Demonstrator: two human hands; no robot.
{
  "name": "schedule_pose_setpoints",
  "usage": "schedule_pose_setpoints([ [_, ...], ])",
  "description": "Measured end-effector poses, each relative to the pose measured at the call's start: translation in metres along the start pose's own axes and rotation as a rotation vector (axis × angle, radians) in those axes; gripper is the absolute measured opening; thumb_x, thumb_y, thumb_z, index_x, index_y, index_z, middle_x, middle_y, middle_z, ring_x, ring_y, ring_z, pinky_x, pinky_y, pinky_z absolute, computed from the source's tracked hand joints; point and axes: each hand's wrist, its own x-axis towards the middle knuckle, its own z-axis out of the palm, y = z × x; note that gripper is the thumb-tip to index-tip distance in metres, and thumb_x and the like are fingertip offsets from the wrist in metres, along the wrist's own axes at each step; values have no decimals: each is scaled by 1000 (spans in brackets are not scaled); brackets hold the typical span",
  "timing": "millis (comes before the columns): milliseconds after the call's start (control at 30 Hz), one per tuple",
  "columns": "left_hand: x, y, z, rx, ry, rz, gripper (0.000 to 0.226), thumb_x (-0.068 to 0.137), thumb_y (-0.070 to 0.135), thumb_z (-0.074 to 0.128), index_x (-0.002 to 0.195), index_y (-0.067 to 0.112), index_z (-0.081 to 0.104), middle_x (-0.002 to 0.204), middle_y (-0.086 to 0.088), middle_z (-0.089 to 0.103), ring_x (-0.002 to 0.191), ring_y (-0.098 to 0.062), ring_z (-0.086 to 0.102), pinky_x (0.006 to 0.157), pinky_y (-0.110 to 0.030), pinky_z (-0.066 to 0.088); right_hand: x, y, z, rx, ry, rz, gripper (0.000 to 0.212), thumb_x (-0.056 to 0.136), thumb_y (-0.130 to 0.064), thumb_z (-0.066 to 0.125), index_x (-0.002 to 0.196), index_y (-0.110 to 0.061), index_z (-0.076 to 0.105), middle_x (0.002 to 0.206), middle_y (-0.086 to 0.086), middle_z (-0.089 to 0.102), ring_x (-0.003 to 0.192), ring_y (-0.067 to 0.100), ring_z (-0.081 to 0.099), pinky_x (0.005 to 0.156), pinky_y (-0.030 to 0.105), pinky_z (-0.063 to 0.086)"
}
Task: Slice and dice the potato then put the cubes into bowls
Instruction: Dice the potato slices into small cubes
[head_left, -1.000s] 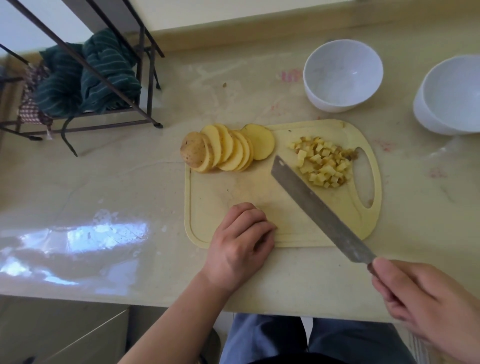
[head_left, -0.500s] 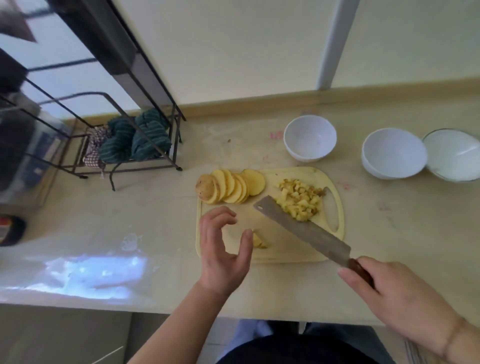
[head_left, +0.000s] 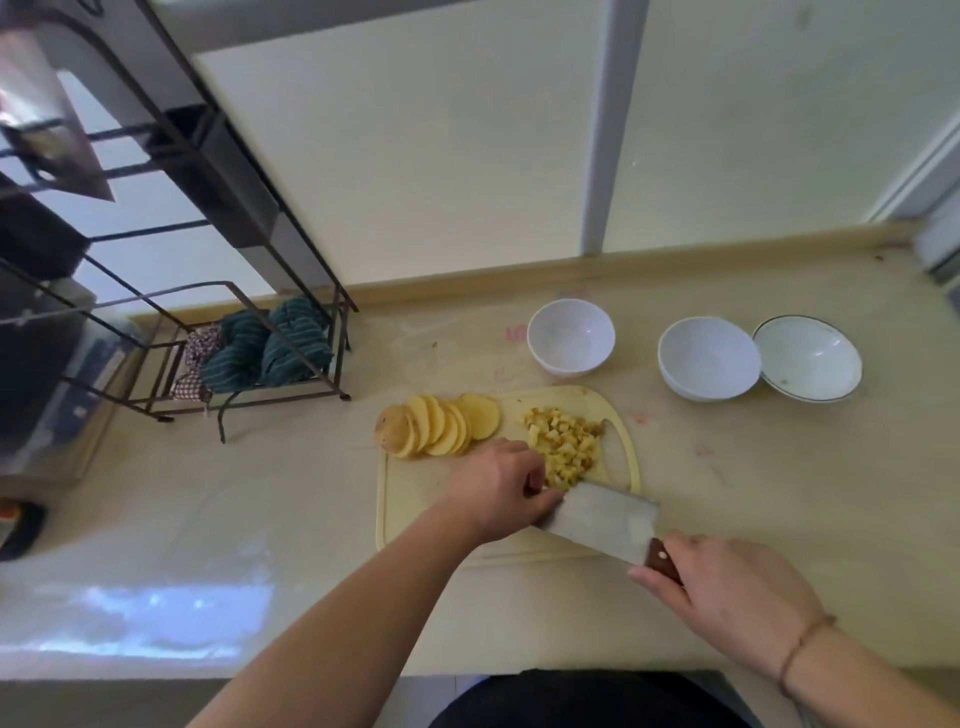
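Observation:
A fan of potato slices (head_left: 441, 431) lies at the far left of the pale yellow cutting board (head_left: 410, 519), with a heap of potato cubes (head_left: 566, 441) at its far right. My right hand (head_left: 727, 587) grips the wooden handle of a cleaver (head_left: 602, 519), whose broad blade lies low over the board's near right part, just in front of the cubes. My left hand (head_left: 498, 488) is over the middle of the board with its fingers curled down at the blade's far end. Whatever is under those fingers is hidden.
Two white bowls (head_left: 571, 338) (head_left: 709, 358) and a rimmed white dish (head_left: 808, 358) stand behind and to the right of the board, all empty. A black wire rack (head_left: 249, 364) holding striped cloths stands at the back left. A wall runs along the counter's far edge.
My left hand lifted off the board, opened, then moved right to the blade's end with its fingers curled. The cleaver swung down and in front of the cubes. The view tilted up.

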Motion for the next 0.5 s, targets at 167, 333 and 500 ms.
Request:
schedule_pose_setpoints([
  [167,12,6,3,-39,3,-25,28,92,41,70,79,19,60,80,8,52,86,-17,52,68,-31,42,0,6,0,2,24,-5,115,46,-73,-47,105,-34,45,97,-8,66,84,11,67,60,30,41],
  [333,21,9,6,-69,15,-51,27,94,36,69,81,14,63,82,4,53,85,-15,49,73,-30,43,0,7,-5,-14,19,-34,113,48,-72,-43,106,-34,46,100,-7,66,86,12,67,61,31,39],
  [500,22,13,5,-85,23,-46,24,96,33,68,83,12,65,84,5,53,88,-18,53,78,-34,47,1,8,-9,3,3,-28,120,42,-73,-47,106,-34,46,98,-7,66,85,13,66,60,31,40],
])
